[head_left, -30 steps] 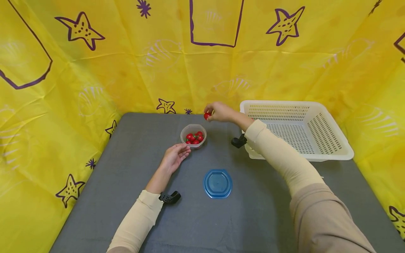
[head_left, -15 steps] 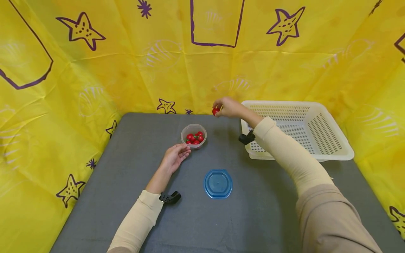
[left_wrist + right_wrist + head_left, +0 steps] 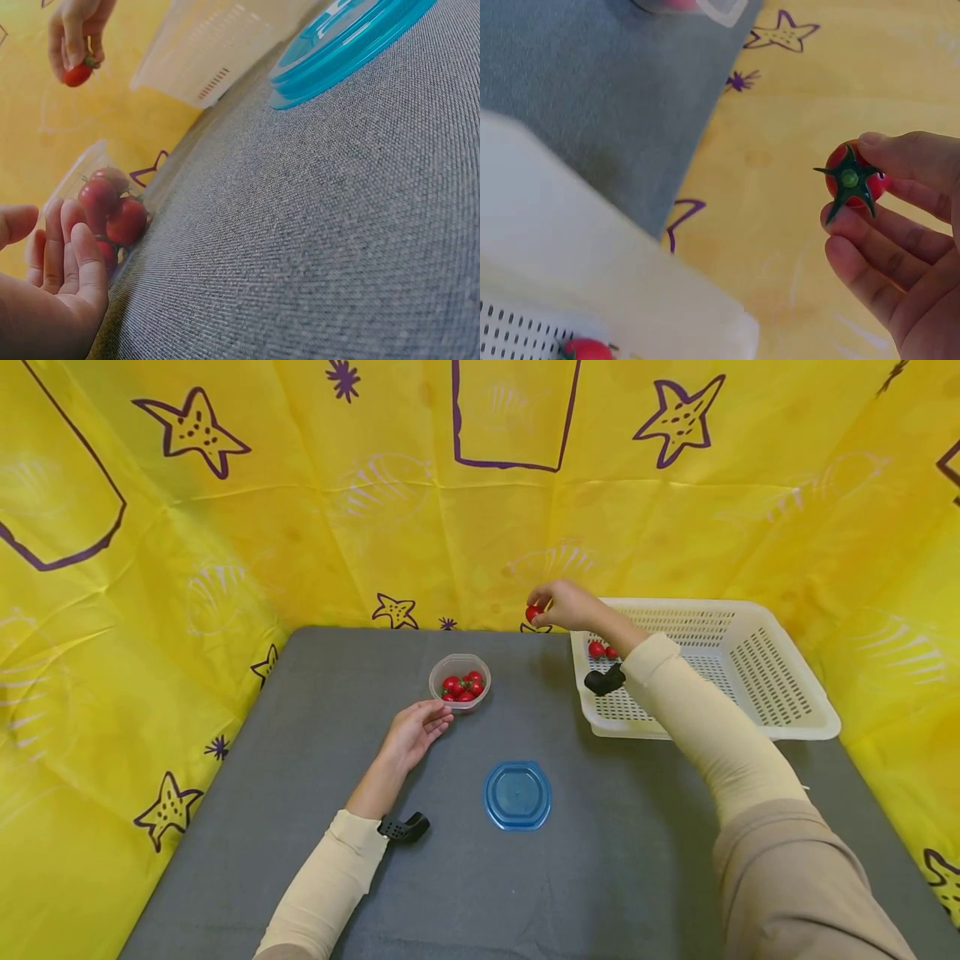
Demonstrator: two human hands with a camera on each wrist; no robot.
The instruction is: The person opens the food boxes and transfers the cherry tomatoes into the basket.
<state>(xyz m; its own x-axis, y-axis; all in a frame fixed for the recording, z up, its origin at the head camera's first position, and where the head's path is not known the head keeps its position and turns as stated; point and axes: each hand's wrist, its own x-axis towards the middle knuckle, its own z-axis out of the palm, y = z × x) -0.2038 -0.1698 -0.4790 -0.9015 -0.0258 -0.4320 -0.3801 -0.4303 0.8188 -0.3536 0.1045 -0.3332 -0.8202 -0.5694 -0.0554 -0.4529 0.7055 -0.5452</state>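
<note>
My right hand [image 3: 573, 607] pinches a small red tomato [image 3: 533, 613] in the air, just left of the white basket. In the right wrist view the green star-shaped calyx of that tomato [image 3: 850, 177] faces the camera, between thumb and fingertips. My left hand [image 3: 417, 733] rests its fingers against the near side of a clear plastic container [image 3: 460, 665], thumb held apart. Several red tomatoes [image 3: 105, 201] lie inside this container. Two more tomatoes [image 3: 596, 649] sit in the basket's left end, partly behind the right wrist.
The white perforated basket [image 3: 806, 706] stands at the back right of the grey table [image 3: 465, 893]. A blue lid [image 3: 517, 796] lies flat in front of the container. Yellow patterned cloth [image 3: 300, 527] rises behind the table and along its sides.
My right hand has carried the tomato rightward and a little up, from near the container toward the basket. Two tomatoes in the basket have come into sight. My left hand stays put.
</note>
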